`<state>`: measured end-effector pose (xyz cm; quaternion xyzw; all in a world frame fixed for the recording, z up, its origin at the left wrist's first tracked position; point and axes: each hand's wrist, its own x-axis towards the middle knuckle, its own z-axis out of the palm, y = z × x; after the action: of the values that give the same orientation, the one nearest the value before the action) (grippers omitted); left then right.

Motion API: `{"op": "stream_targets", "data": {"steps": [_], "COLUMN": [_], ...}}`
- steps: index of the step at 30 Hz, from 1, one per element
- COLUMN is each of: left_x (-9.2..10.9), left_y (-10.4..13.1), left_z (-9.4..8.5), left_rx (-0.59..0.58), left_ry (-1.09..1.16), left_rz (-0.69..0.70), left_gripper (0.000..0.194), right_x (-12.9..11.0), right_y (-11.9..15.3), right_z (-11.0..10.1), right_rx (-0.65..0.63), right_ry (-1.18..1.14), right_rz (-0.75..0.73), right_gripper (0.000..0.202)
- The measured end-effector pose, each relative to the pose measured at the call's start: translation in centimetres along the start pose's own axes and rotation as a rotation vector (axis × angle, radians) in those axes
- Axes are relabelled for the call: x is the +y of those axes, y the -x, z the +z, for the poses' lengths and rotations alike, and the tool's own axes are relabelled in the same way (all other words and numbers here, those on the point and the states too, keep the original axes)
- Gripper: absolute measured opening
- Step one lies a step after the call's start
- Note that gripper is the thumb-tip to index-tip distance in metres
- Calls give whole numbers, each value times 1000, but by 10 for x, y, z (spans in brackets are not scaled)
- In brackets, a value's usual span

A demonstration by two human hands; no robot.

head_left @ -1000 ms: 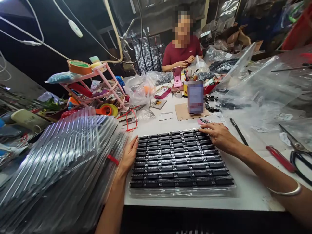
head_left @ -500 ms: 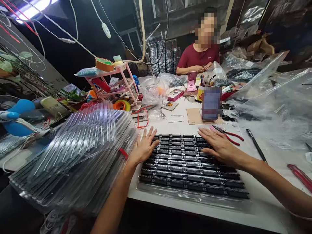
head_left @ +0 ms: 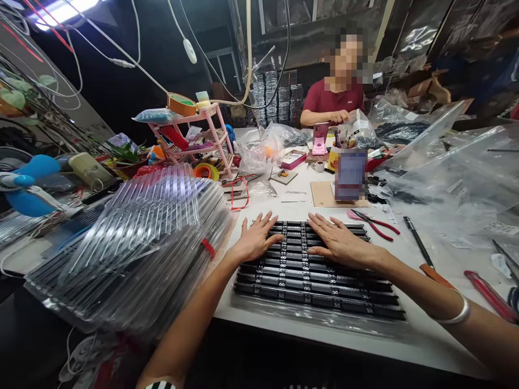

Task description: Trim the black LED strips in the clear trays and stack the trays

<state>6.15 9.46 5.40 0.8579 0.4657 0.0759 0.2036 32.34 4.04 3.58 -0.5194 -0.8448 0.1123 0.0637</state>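
Rows of black strips with comb-like metal pins (head_left: 295,273) lie side by side in a clear plastic tray (head_left: 324,320) before me. My left hand (head_left: 257,240) rests flat on the far left part of the rows, fingers spread. Across from it, my right hand (head_left: 343,243) lies palm down on the far right part, also with its fingers stretched out. Neither hand grips anything; both cover some of the strips beneath them. A tall stack of clear ribbed plastic trays (head_left: 141,232) stands left of my left forearm.
Red-handled pliers (head_left: 377,224), a black pen-like tool (head_left: 419,243) and a red-handled tool (head_left: 488,294) lie to the right. Behind are a phone on a stand (head_left: 351,175), a pink rack (head_left: 214,135) and plastic bags (head_left: 259,148). A co-worker (head_left: 334,100) sits across the table (head_left: 279,208).
My right hand has slid left across the strips and my left hand has shifted slightly right, so they are closer together. The co-worker's hands have moved.
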Motion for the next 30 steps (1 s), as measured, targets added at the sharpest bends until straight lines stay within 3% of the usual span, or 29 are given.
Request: {"op": "stream_targets", "data": {"steps": [6,8,11,15,18,22,25,30], "left_x": [-18,-28,-41,-44,-32,-9,-1,-4], "left_y": [14,27,54,90,108,114,113,110], "left_z": [-12,-14,-11,0,11,30,42,50], "left_rx": [240,320,376,306,197,138,165,215], "left_ry": [174,231,301,283,35,-309,-440,-512], "left_rz": [-93,-107,-137,-160,-74,32,66,85], "left_gripper": [62,63,64,64,69,74,80,84], "right_x": [-10,-8,-2,4,1,-13,-23,-28], "right_y": [-8,9,58,134,166,165,152,142], "right_z": [-9,-20,-32,-12,20,49,55,56], "right_rx": [-7,127,400,577,675,772,832,867], "right_ry": [-18,-37,-103,-291,-473,-665,-715,-635], "right_rz": [-68,-60,-9,330,608,743,706,607], "right_gripper": [78,74,66,56,49,47,46,41]}}
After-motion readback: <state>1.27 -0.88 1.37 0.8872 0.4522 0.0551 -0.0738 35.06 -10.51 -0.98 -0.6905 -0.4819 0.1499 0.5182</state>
